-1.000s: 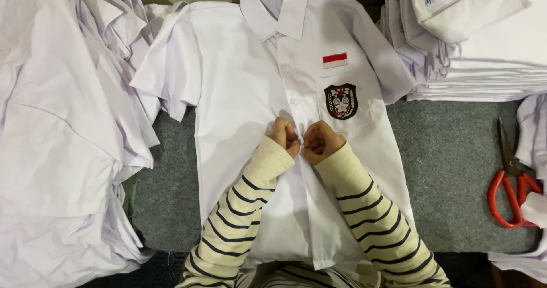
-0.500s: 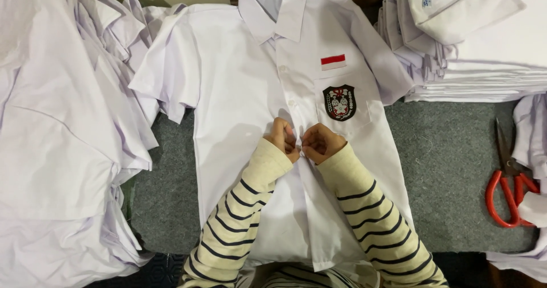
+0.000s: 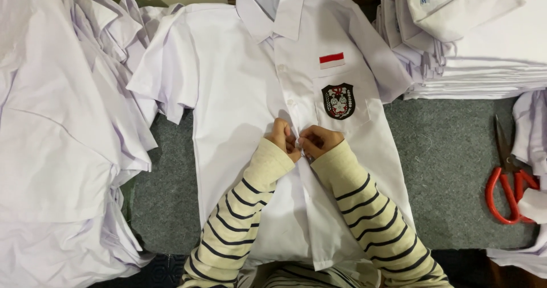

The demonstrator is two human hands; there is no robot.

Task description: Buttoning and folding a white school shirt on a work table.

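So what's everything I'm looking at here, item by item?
shirt: one, white, short-sleeved, spread flat in the middle, collar at the top
chest badge: one, dark shield, on the shirt's pocket
small patch: one, red and white, above the badge
loose shirts: a heap, white, far left
folded shirts: a stack, white, top right
scissors: one pair, red handles, right edge
table cover: grey, felt-like, underneath
sleeves: two, cream with dark stripes
left hand: pinching the shirt's front placket
right hand: pinching the placket beside it

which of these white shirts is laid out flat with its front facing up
The white shirt under both hands, with a badge on its chest pocket. The loose heap is crumpled; the stack is folded.
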